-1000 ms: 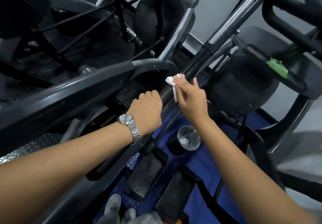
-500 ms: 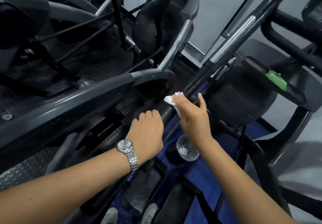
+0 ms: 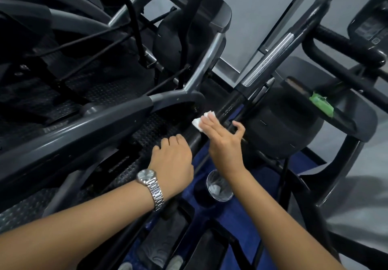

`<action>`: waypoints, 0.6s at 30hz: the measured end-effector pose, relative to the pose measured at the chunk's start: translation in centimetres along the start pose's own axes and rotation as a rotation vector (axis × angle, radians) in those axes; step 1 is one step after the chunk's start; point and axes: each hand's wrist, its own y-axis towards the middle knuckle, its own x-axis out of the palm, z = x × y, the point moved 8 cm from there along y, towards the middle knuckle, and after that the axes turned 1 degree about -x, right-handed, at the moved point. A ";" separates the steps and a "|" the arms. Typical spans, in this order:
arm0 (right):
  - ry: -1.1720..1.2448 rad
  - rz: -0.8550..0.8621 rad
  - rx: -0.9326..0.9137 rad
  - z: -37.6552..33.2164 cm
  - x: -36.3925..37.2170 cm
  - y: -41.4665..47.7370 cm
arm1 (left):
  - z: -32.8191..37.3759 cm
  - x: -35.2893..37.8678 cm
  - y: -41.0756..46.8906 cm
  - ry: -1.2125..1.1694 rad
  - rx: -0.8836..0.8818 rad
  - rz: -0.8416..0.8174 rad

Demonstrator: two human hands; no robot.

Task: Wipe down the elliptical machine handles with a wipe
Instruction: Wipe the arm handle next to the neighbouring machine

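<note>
Midway up the slanting black handle (image 3: 230,106) of the elliptical, the right hand (image 3: 225,143) holds a white wipe (image 3: 202,120) against the bar. Its fingers lie along the near side over the cloth and its thumb hooks round the far side, so the bar is pinched through the wipe. Just below, the left hand (image 3: 172,160), with a wristwatch (image 3: 150,183) on its wrist, curls its fingers over the same handle and seems to steady it. The job looks to be mid-course. The wipe is on the dark grip, while the chrome section (image 3: 266,59) and the length above it lie beyond the cloth. A faint sheen above the wipe may be dampness, though that is hard to tell. Whether the part under the left hand is done cannot be told. The curved black bar (image 3: 344,45) at the right is well apart from both hands and probably remains to be wiped. A round container (image 3: 219,185) below holds something white and crumpled.
</note>
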 end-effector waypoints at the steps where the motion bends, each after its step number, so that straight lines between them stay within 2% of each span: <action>1: 0.001 -0.006 -0.031 0.1 -0.1 -0.5 | 0.3 -0.1 0.6 -0.005 -0.001 0.003; 3: 0.009 0.049 -0.075 1.8 -1.1 -1.0 | 0.7 0.0 1.7 -0.013 -0.008 0.000; 6: 0.005 0.147 -0.023 3.7 -1.9 0.5 | 1.4 0.3 3.4 -0.020 -0.016 -0.022; 10: 0.023 0.079 -0.067 1.6 -0.3 -0.1 | 2.0 1.1 4.6 -0.030 -0.038 -0.037; 12: 0.033 0.111 -0.106 2.4 -1.1 -1.0 | 2.1 1.4 4.7 -0.027 -0.044 -0.031; 15: 0.008 0.213 -0.036 4.5 -1.9 0.6 | 2.1 1.4 4.8 0.001 -0.032 -0.007; 18: 0.025 0.189 -0.006 2.9 -0.8 1.5 | 2.1 1.5 4.8 0.003 -0.037 -0.006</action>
